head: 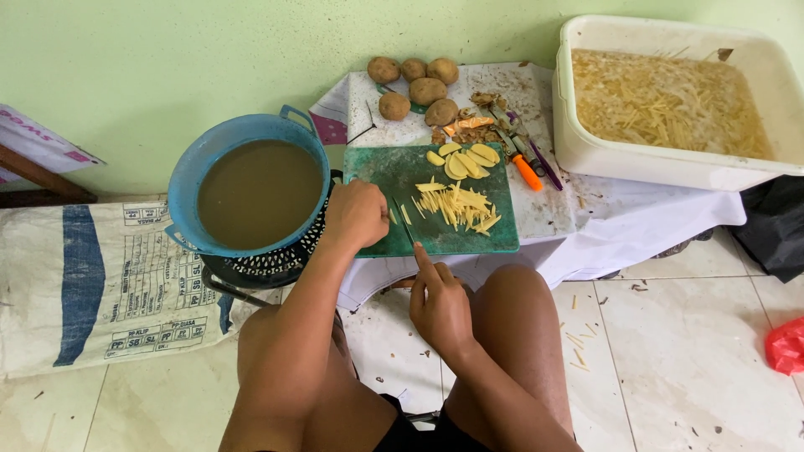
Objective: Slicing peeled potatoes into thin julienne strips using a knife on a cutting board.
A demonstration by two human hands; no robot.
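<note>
The near-left part of the green cutting board (377,172) lies bare beside the left hand (356,213); potato sticks (456,205) and slices (465,157) fill its middle and far edge; the blue basin (251,188) crowds its left side; whole potatoes (419,84), peel scraps and a peeler (523,163) block the far side; the white tub (670,92) walls off the right; tiled floor (687,351) right of the knees lies open.

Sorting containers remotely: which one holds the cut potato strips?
The white rectangular tub at right, full of strips in water; the blue round basin holds only murky brown water.
</note>
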